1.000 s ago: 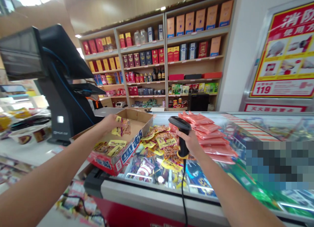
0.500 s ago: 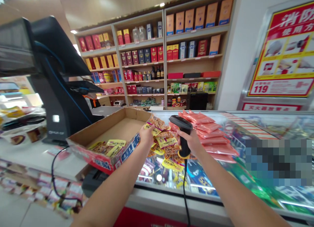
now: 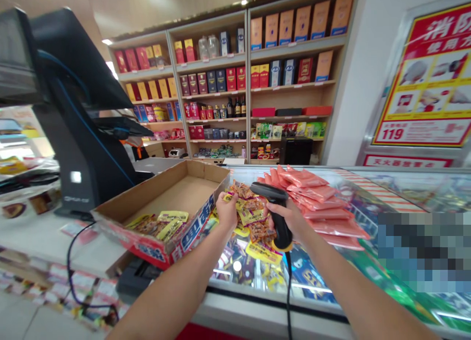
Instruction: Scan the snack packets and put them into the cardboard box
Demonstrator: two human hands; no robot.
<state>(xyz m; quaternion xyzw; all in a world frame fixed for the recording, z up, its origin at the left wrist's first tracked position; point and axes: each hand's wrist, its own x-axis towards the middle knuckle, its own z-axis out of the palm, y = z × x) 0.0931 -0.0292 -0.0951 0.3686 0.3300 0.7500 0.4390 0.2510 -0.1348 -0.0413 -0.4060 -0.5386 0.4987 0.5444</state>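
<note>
My right hand (image 3: 289, 215) is wrapped round the grip of a black barcode scanner (image 3: 270, 192), its head pointing left over a heap of snack packets (image 3: 253, 216). A cord hangs from the scanner's base. My left hand (image 3: 227, 211) is closed at the left edge of the heap, its fingertips pinching a yellow snack packet (image 3: 228, 197) that the hand partly hides. Left of that hand stands an open cardboard box (image 3: 195, 178), with several similar yellow packets (image 3: 167, 223) lying in its near part. Stacked pink packets (image 3: 320, 202) lie right of the scanner.
A black checkout terminal (image 3: 79, 119) stands at the left on a white counter (image 3: 40, 242). The packets rest on a glass-topped case (image 3: 235, 276) with goods inside. Shelves (image 3: 213, 94) of boxes and bottles line the back. A red and yellow sign (image 3: 423, 85) hangs at the right.
My left hand has come slightly right and down, with its packet lower against the heap. The scanner has shifted a little and tilts more to the left. The view has moved slightly.
</note>
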